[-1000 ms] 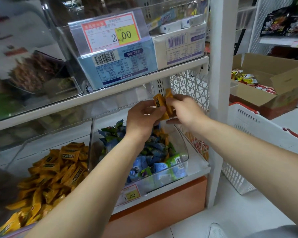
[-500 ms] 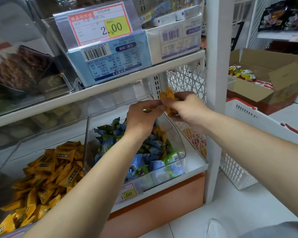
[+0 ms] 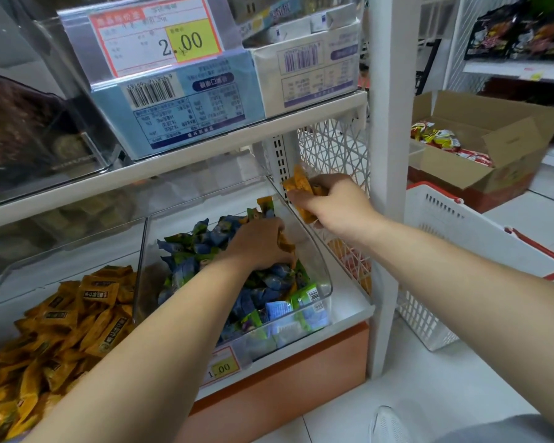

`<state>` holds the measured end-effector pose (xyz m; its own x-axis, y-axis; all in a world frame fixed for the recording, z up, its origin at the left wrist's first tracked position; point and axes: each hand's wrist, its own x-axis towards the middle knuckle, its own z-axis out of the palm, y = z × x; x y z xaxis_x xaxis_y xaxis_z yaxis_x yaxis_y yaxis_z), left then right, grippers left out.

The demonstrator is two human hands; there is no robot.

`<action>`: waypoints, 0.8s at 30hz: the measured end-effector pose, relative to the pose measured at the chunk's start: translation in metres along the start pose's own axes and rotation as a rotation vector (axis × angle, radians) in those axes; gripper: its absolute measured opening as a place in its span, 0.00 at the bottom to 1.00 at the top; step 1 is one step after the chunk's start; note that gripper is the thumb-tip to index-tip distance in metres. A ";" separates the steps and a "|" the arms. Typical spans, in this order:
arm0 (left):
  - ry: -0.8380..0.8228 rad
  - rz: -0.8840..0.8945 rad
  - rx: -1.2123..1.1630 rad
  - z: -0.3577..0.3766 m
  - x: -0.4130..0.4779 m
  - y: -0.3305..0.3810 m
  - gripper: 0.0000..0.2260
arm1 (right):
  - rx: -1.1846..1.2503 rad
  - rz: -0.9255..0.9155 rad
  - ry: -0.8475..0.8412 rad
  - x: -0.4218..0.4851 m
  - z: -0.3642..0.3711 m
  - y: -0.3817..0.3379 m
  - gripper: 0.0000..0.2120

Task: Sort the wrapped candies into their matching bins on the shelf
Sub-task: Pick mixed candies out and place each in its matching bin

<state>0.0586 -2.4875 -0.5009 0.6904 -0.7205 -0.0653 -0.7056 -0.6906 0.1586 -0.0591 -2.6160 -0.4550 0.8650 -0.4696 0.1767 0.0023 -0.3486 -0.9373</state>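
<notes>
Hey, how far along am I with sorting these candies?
Midway. Done: the right hand holds a bunch of orange candies pulled out. In hand: the left hand grips another orange candy inside the blue-candy bin. Left: drop them all into the orange-candy bin on the left.

View: one wide-angle camera worn on the head, looking forward and down.
Facing: the shelf [image 3: 205, 158] fills the frame from 9 to 1 o'clock, its boards slanting up to the right.
Nearness: close. The left forearm [image 3: 160, 318] enters at 7 o'clock and the right forearm [image 3: 445, 260] at 4. The clear bin [image 3: 320, 266] sits at centre.
Edges: yellow candies [image 3: 61, 330] at 8 o'clock, price tag [image 3: 155, 33] at 11, cardboard box [image 3: 451, 169] at 2, white basket [image 3: 445, 238] at 3, floor [image 3: 397, 378] at 5.
</notes>
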 end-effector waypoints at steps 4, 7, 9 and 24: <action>-0.115 -0.033 0.036 0.007 0.009 0.002 0.24 | -0.041 0.002 -0.043 -0.001 0.002 0.003 0.11; -0.109 -0.051 0.008 0.011 0.013 0.000 0.26 | -0.021 0.006 -0.051 -0.002 0.001 0.002 0.10; -0.038 -0.072 -0.027 0.014 0.012 -0.003 0.28 | -0.020 0.000 -0.053 -0.003 0.000 0.001 0.09; -0.046 -0.017 -0.087 0.018 0.006 -0.007 0.23 | -0.068 -0.031 -0.064 -0.004 -0.003 0.004 0.11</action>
<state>0.0648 -2.4878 -0.5196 0.6925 -0.7125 -0.1130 -0.6763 -0.6957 0.2420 -0.0640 -2.6186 -0.4585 0.8956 -0.4052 0.1837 -0.0023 -0.4172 -0.9088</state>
